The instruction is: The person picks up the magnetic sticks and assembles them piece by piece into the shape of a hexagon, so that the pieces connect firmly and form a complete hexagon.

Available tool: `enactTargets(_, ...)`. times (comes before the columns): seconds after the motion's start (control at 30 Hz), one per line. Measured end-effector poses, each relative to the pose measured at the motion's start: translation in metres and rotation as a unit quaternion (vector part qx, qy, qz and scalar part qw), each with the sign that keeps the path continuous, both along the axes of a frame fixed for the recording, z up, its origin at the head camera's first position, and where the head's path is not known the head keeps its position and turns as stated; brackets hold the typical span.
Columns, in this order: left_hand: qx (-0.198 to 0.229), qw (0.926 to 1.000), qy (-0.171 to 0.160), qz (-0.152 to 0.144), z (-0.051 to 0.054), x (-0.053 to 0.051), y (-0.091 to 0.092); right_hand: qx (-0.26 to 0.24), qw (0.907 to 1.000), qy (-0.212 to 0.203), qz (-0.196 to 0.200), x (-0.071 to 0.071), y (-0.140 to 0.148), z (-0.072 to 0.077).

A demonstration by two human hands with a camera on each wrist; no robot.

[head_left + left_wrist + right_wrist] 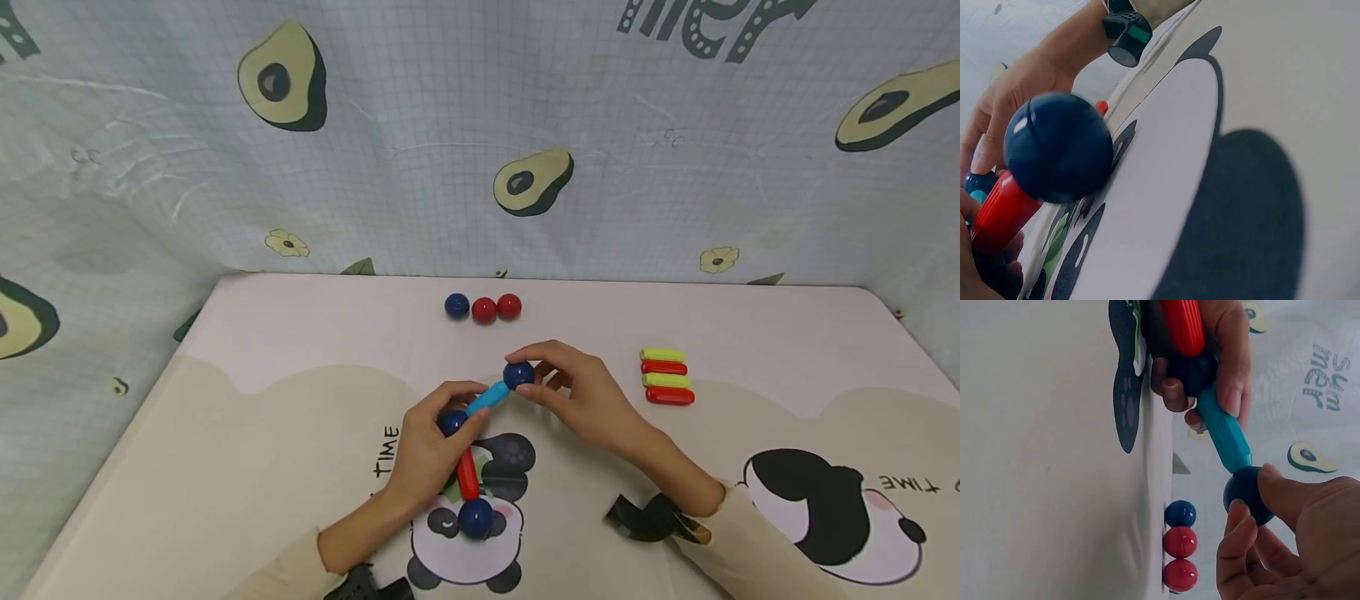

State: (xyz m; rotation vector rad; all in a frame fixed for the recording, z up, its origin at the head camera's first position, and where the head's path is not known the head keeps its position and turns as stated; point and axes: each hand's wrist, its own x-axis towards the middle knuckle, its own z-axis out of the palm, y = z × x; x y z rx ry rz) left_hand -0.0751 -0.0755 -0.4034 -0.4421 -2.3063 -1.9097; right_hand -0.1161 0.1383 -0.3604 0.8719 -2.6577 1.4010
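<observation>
A jointed chain of toy balls and rods hangs between the hands. At its far end, my right hand [588, 396] pinches a dark blue ball [1247, 494] between thumb and fingers. That ball touches the tip of a light blue rod [487, 400]. My left hand [427, 450] grips the middle blue ball [452, 421], with its thumb against the light blue rod. From the middle ball a red rod [467, 475] runs toward the near side, ending in another blue ball [1059, 147]. The left fingers partly hide the middle ball.
At the back of the table [315, 325] sit a loose blue ball [457, 306] and two red balls [484, 311]. Yellow-green and red rods [666, 368] lie stacked in a row to the right. A patterned curtain [420, 100] hangs behind the table.
</observation>
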Motion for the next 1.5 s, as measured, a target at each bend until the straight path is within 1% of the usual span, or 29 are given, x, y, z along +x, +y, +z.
enactTargets(0.07, 0.005, 0.9999, -0.004, -0.009, 0.0, 0.0, 0.0, 0.003, 1.0, 0.005, 0.003, 0.0, -0.001, -0.001)
enactTargets(0.2, 0.02, 0.9991, -0.008, -0.036, -0.001, 0.0, -0.001, 0.005, 0.9998, 0.001, 0.018, 0.001, -0.004, -0.003)
enactTargets(0.3, 0.034, 0.9979, -0.021, -0.051, 0.0, 0.0, -0.001, 0.005, 0.9995, -0.005, 0.031, 0.002, -0.007, -0.004)
enactTargets(0.37, 0.036, 0.9974, -0.029, -0.055, 0.0, 0.0, -0.001, 0.003, 0.9993, -0.008, 0.036, 0.002, -0.008, -0.005)
enactTargets(0.57, 0.032, 0.9965, -0.04, -0.066, 0.001, -0.001, -0.002, -0.003, 0.9988, -0.007, 0.048, 0.004, -0.009, -0.004)
enactTargets(0.63, 0.036, 0.9953, -0.048, -0.075, 0.002, -0.003, -0.003, 0.0, 0.9988, -0.006, 0.049, 0.004, -0.008, -0.002)
enactTargets(0.77, 0.045, 0.9908, -0.079, -0.101, 0.004, -0.007, -0.005, 0.006, 0.9991, -0.004, 0.043, 0.007, -0.002, 0.0)
enactTargets(0.9, 0.05, 0.9849, -0.103, -0.13, 0.005, -0.011, -0.008, 0.022, 0.9993, 0.001, 0.031, 0.009, 0.011, 0.0)
enactTargets(1.0, 0.058, 0.9816, -0.118, -0.139, 0.007, -0.012, -0.009, 0.038, 0.9991, 0.014, 0.015, 0.012, 0.026, 0.002)
enactTargets(1.13, 0.066, 0.9803, -0.131, -0.132, 0.009, -0.011, -0.009, 0.055, 0.9971, 0.049, -0.018, 0.017, 0.052, 0.004)
enactTargets(1.27, 0.063, 0.9823, -0.127, -0.123, 0.008, -0.011, -0.009, 0.066, 0.9924, 0.095, -0.043, 0.024, 0.081, 0.001)
enactTargets(1.43, 0.063, 0.9831, -0.131, -0.112, 0.006, -0.011, -0.009, 0.107, 0.9812, 0.139, -0.08, 0.035, 0.109, -0.004)
enactTargets(1.5, 0.069, 0.9823, -0.135, -0.11, 0.005, -0.01, -0.01, 0.123, 0.9769, 0.146, -0.096, 0.039, 0.119, -0.005)
